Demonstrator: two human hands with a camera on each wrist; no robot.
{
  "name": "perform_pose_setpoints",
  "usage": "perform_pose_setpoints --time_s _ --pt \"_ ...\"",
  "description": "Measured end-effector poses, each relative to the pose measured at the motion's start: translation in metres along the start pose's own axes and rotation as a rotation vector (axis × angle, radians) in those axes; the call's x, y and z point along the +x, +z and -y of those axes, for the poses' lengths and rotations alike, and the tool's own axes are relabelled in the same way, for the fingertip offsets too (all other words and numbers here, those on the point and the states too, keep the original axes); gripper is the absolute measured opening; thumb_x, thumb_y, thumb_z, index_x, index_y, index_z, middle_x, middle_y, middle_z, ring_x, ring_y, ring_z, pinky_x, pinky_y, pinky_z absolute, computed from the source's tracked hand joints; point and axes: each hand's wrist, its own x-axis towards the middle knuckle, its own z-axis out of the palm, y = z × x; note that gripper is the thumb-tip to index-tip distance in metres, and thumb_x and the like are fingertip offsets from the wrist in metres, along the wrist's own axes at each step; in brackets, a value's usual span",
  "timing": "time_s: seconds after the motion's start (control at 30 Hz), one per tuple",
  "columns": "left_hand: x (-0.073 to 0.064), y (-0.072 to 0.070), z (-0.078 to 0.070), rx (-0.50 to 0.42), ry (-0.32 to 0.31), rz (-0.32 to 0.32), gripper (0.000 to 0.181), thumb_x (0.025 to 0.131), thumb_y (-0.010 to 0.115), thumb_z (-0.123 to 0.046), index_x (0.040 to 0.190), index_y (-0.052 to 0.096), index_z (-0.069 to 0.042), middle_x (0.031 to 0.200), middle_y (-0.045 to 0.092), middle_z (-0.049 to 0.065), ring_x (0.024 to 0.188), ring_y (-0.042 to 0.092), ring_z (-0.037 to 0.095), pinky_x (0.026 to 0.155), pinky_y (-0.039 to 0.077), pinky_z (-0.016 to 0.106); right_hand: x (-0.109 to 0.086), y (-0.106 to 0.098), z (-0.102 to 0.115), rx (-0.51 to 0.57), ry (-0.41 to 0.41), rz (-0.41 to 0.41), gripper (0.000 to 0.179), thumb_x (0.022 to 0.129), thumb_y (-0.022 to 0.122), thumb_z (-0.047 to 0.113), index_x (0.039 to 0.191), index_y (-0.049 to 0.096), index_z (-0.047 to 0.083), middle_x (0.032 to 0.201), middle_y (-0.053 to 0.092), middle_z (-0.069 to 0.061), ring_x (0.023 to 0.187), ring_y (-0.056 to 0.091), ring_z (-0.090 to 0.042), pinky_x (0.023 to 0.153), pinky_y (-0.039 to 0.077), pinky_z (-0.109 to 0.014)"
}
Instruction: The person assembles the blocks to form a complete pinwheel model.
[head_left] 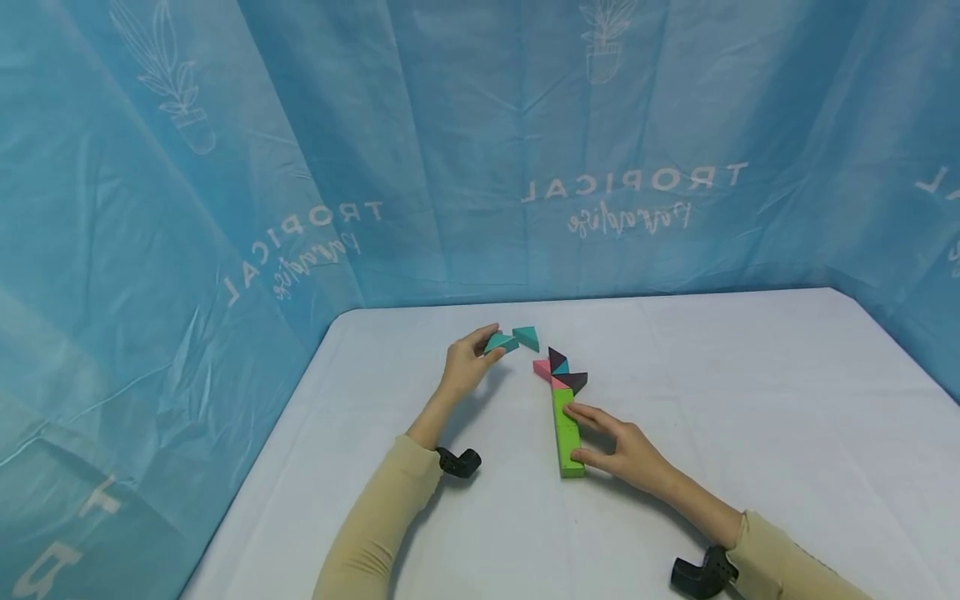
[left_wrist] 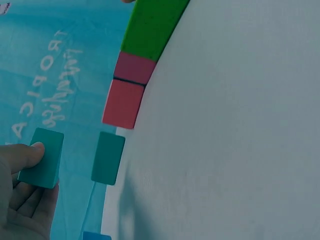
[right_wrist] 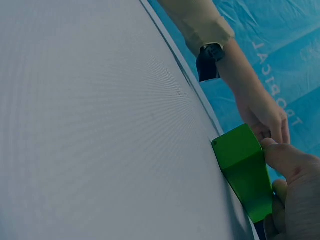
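Observation:
My left hand (head_left: 467,364) pinches a teal triangular block (head_left: 501,342) between thumb and fingers, at the far side of the table. Just right of it lies a second teal triangular block (head_left: 527,337). Nearer to me, triangular pieces are grouped in a fan: pink (head_left: 542,368), dark (head_left: 573,380) and blue. From this fan a long green block (head_left: 567,433) runs toward me. My right hand (head_left: 626,454) rests at its right side, fingertips on the top and thumb against the near part. In the left wrist view, the thumb lies across the held teal block (left_wrist: 44,157).
A white cloth covers the table (head_left: 712,400). Blue printed curtains (head_left: 637,233) hang behind the far edge and along the sides. A black wrist camera (head_left: 459,462) sits on the left wrist, another (head_left: 703,573) on the right. A blue block (left_wrist: 97,236) shows at the left wrist view's bottom edge.

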Motion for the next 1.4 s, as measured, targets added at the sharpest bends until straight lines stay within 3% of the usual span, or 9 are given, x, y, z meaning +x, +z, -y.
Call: perform_pose_setpoints --time_s 0.23,0.43,0.67,0.7,0.9,0.93,1.17,1.4 --pt "-0.001 0.009 -0.009 -0.1 0.031 0.097 0.047 0.088 0.066 -0.007 0.131 0.052 0.006 0.121 0.06 0.02 0.113 0.055 0.037 0.093 0.046 0.047 -0.001 0.0 0.0 -0.003 -0.006 -0.003 0.062 0.08 0.075 0.006 0.134 0.046 -0.005 0.131 0.054 -0.016 0.124 0.045 -0.036 0.097 0.038 -0.055" --pt "-0.004 0.016 -0.01 -0.106 0.045 0.148 0.046 0.089 0.065 -0.006 0.13 0.051 0.008 0.122 0.06 0.018 0.116 0.053 0.034 0.095 0.045 0.045 -0.001 0.001 -0.001 0.005 -0.002 -0.001 0.063 0.08 0.075 0.005 0.134 0.046 -0.006 0.131 0.054 -0.017 0.125 0.044 -0.036 0.097 0.037 -0.057" --pt "-0.01 0.02 -0.005 -0.11 0.012 0.186 0.048 0.088 0.066 -0.007 0.132 0.05 0.006 0.122 0.06 0.016 0.117 0.053 0.032 0.095 0.045 0.046 -0.003 0.002 -0.001 0.008 0.005 0.007 0.062 0.08 0.074 0.006 0.134 0.045 -0.006 0.131 0.053 -0.017 0.125 0.044 -0.037 0.098 0.037 -0.057" --pt "-0.012 0.019 -0.01 -0.11 0.008 0.192 0.048 0.088 0.066 -0.006 0.132 0.05 0.006 0.122 0.06 0.017 0.117 0.053 0.033 0.096 0.045 0.046 -0.003 0.002 -0.001 0.007 0.007 0.007 0.062 0.081 0.074 0.006 0.135 0.045 -0.006 0.131 0.053 -0.017 0.125 0.044 -0.037 0.098 0.036 -0.057" --pt "-0.012 0.019 -0.009 -0.118 -0.01 0.215 0.048 0.089 0.065 -0.007 0.133 0.05 0.005 0.124 0.059 0.014 0.12 0.051 0.029 0.099 0.043 0.041 -0.002 0.001 -0.001 0.0 -0.01 0.003 0.062 0.081 0.074 0.007 0.135 0.045 -0.005 0.131 0.054 -0.016 0.124 0.045 -0.035 0.099 0.039 -0.05" --pt "-0.011 0.02 -0.003 -0.122 -0.008 0.214 0.049 0.089 0.066 -0.008 0.133 0.05 0.004 0.124 0.059 0.013 0.121 0.051 0.028 0.099 0.043 0.041 -0.002 0.001 -0.001 0.001 -0.014 0.003 0.062 0.081 0.074 0.006 0.135 0.045 -0.005 0.131 0.054 -0.016 0.124 0.045 -0.036 0.099 0.04 -0.049" --pt "-0.012 0.022 0.002 -0.075 -0.014 0.217 0.047 0.088 0.065 -0.006 0.133 0.052 0.002 0.124 0.06 0.011 0.12 0.052 0.023 0.096 0.045 0.034 0.0 0.0 -0.001 0.004 -0.006 0.002 0.063 0.081 0.074 0.007 0.135 0.045 -0.005 0.131 0.054 -0.016 0.125 0.044 -0.035 0.099 0.039 -0.05" --pt "-0.012 0.025 0.008 -0.005 -0.006 0.277 0.046 0.089 0.065 -0.005 0.132 0.052 0.002 0.125 0.06 0.011 0.119 0.052 0.022 0.095 0.046 0.031 -0.001 0.0 -0.001 0.003 -0.005 -0.001 0.063 0.08 0.074 0.006 0.135 0.045 -0.006 0.131 0.054 -0.017 0.124 0.044 -0.036 0.098 0.039 -0.054"
